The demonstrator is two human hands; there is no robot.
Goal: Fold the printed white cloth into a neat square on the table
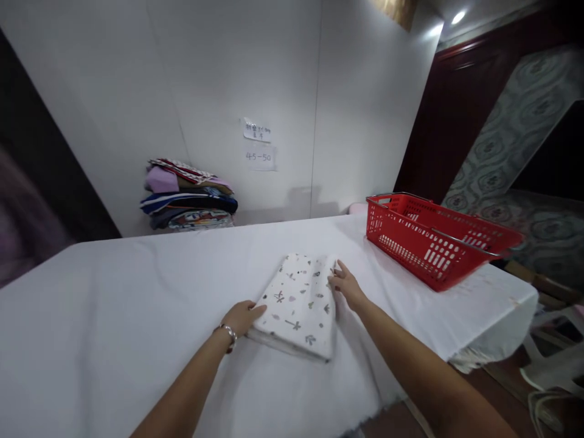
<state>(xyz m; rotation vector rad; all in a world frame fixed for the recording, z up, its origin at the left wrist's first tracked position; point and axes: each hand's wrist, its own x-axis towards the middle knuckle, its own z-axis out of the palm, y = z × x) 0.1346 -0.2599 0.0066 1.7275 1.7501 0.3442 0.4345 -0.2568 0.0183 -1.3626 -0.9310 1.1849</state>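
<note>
A folded white cloth (296, 304) with small grey, green and brown plant prints lies on the white-covered table (150, 340). At its near left side is my left hand (241, 317), a bracelet on the wrist; the thumb rests on top and the other fingers go around the edge, partly hidden. My right hand (347, 285) grips the cloth's far right edge between thumb and fingers. The cloth bulges slightly along that side.
A red plastic basket (410, 237) with metal handles stands at the table's right. Several folded fabrics (189, 198) are stacked at the back left by the wall. Paper labels (260, 157) hang on the wall. Past the right table edge is a white stool (554, 359).
</note>
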